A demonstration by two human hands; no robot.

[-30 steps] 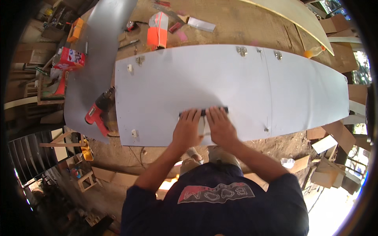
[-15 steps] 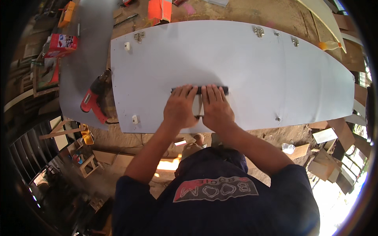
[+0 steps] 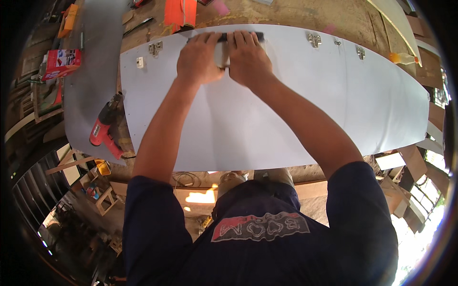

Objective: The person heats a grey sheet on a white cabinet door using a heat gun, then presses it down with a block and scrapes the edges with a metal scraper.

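A dark, narrow bar-shaped block lies across the far edge of a large pale grey panel. My left hand covers its left part, fingers bent over the top. Beside it, my right hand grips the right part the same way. Both arms reach far forward over the panel. Beneath my palms the block is hidden, so its full shape cannot be made out. Metal hinges sit along the far edge: a left hinge, a middle hinge and a right hinge. A small white fitting is near the left hinge.
A red and black heat gun lies left of the panel, by a second grey sheet. Farther left is a red box. An orange box stands behind the panel; a bottle lies at the far right.
Both hands have slid the dark block forward, from the panel's middle to its far edge, and slightly left. My arms are now stretched out, and the view has shifted a little.
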